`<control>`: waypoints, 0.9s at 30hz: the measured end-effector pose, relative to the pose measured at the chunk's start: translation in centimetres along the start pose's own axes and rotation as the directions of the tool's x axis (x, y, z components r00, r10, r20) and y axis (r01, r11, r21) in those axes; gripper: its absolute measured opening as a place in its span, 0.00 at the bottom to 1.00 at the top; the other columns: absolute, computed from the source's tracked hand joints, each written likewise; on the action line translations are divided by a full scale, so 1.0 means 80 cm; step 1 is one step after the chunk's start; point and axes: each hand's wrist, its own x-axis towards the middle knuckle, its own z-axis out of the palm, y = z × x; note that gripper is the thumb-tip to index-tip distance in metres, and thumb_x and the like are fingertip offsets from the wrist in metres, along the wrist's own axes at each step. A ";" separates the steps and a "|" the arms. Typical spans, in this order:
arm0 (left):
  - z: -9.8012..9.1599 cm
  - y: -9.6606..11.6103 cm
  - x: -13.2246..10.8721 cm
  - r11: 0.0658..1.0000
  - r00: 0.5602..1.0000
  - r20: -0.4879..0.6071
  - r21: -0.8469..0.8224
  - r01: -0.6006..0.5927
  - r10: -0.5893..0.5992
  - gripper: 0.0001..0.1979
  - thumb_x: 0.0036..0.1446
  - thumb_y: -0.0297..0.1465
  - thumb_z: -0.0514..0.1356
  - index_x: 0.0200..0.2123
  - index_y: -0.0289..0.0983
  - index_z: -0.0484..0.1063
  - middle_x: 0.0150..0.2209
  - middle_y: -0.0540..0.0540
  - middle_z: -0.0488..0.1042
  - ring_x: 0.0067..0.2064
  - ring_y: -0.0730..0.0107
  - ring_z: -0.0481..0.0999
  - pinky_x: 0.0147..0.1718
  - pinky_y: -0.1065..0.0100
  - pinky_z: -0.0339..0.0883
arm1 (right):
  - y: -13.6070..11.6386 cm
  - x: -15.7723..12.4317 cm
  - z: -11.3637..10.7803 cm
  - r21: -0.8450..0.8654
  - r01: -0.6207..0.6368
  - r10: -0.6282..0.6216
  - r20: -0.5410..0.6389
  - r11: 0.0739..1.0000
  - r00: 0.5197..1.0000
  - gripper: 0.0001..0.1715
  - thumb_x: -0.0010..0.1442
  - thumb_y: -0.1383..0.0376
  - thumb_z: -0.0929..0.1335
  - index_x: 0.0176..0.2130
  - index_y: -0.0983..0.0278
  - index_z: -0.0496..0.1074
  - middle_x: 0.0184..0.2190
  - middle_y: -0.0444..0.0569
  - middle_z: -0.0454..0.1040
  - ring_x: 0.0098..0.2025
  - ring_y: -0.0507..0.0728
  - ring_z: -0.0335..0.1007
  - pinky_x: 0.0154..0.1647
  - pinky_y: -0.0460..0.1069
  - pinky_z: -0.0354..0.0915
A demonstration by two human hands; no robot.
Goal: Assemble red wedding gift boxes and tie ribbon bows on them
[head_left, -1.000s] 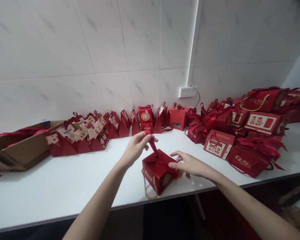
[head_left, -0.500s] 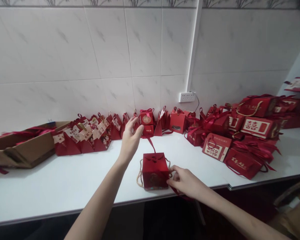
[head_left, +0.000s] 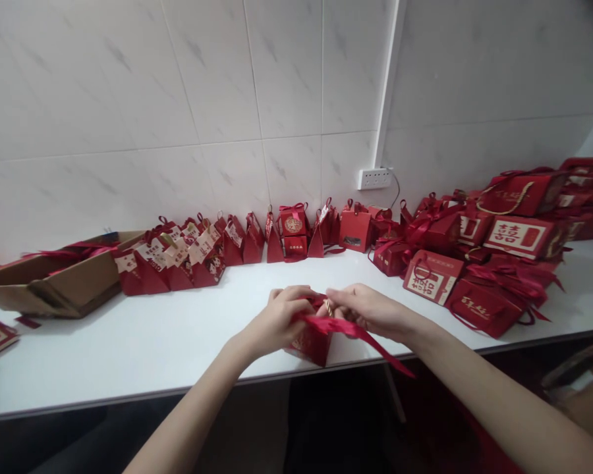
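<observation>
A small red gift box (head_left: pixel 316 347) stands near the table's front edge, largely covered by my two hands. My left hand (head_left: pixel 281 321) is closed over its top left side, with a red ribbon (head_left: pixel 378 345) in the fingers. The ribbon stretches across the box, its loose end trailing to the lower right. At the upper right of the box, my right hand (head_left: pixel 370 309) pinches a twisted gold rope handle (head_left: pixel 328 307). Its other fingers are curled and partly hidden behind the ribbon.
Finished-looking red boxes (head_left: pixel 281 243) line the wall. A cardboard tray (head_left: pixel 84 289) with red ribbons sits at the left. Red gift boxes (head_left: pixel 489 303) are heaped on the right of the white table (head_left: pixel 153 349). A power strip (head_left: pixel 375 178) is on the wall.
My left hand has come down from above the table onto the box and closed on the ribbon. My right hand has risen to the box's top. The box appears turned, and the ribbon now crosses it.
</observation>
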 end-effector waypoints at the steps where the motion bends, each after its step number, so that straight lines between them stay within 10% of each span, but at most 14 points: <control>1: -0.003 -0.001 0.003 0.998 0.999 -0.051 -0.058 0.011 -0.014 0.10 0.57 0.29 0.52 0.34 0.37 0.73 0.48 0.41 0.72 0.52 0.57 0.68 0.53 0.53 0.57 | 0.000 0.005 -0.003 -0.056 -0.018 0.014 -0.081 0.998 0.997 0.35 0.59 0.43 0.56 0.22 0.67 0.69 0.14 0.44 0.63 0.16 0.48 0.54 0.21 0.46 0.50; 6: -0.034 -0.015 0.014 0.884 0.935 -0.251 -0.452 0.116 -0.250 0.21 0.61 0.44 0.48 0.33 0.35 0.73 0.34 0.43 0.75 0.37 0.64 0.72 0.38 0.65 0.65 | 0.004 0.032 -0.003 -0.662 -0.255 -0.211 -0.538 0.704 0.816 0.30 0.61 0.48 0.57 0.27 0.66 0.72 0.25 0.54 0.72 0.30 0.58 0.69 0.32 0.50 0.58; 10: -0.058 -0.024 0.026 0.796 0.861 -0.293 -0.575 0.188 -0.415 0.22 0.56 0.48 0.53 0.31 0.35 0.75 0.31 0.45 0.72 0.30 0.71 0.68 0.27 0.72 0.61 | 0.015 0.059 0.011 -0.757 -0.156 -0.217 -0.368 0.634 0.904 0.22 0.55 0.51 0.65 0.33 0.66 0.75 0.39 0.59 0.73 0.41 0.63 0.70 0.39 0.51 0.60; 14: -0.073 -0.025 0.041 0.631 0.793 -0.268 -0.755 0.179 -0.547 0.19 0.53 0.45 0.58 0.28 0.33 0.74 0.25 0.49 0.68 0.22 0.79 0.62 0.20 0.76 0.56 | 0.019 0.082 0.012 -0.561 0.005 -0.210 -0.302 0.828 0.930 0.08 0.52 0.63 0.68 0.28 0.66 0.74 0.33 0.54 0.75 0.37 0.57 0.69 0.38 0.49 0.60; 18: -0.084 -0.014 0.049 0.412 0.828 -0.204 -0.910 0.036 -0.522 0.12 0.54 0.37 0.60 0.29 0.31 0.73 0.25 0.48 0.72 0.21 0.82 0.65 0.21 0.77 0.60 | 0.008 0.086 0.003 -0.172 0.172 -0.214 -0.270 0.970 0.939 0.12 0.55 0.60 0.65 0.31 0.66 0.71 0.29 0.47 0.74 0.24 0.48 0.61 0.26 0.45 0.58; 22: -0.088 -0.003 0.052 0.371 0.865 -0.221 -0.928 -0.044 -0.450 0.07 0.49 0.30 0.64 0.31 0.32 0.72 0.26 0.48 0.74 0.25 0.81 0.71 0.28 0.77 0.66 | -0.011 0.075 0.000 0.431 0.349 -0.250 -0.269 0.832 0.930 0.20 0.44 0.56 0.74 0.33 0.65 0.69 0.25 0.43 0.73 0.18 0.44 0.54 0.20 0.43 0.50; 27: -0.084 0.009 0.060 0.433 0.897 -0.240 -0.899 -0.062 -0.370 0.18 0.41 0.24 0.68 0.38 0.34 0.72 0.33 0.47 0.77 0.35 0.74 0.76 0.36 0.72 0.69 | -0.038 0.062 -0.002 0.438 0.511 -0.348 -0.402 0.740 0.847 0.19 0.41 0.55 0.75 0.28 0.66 0.73 0.23 0.44 0.73 0.19 0.44 0.57 0.21 0.44 0.53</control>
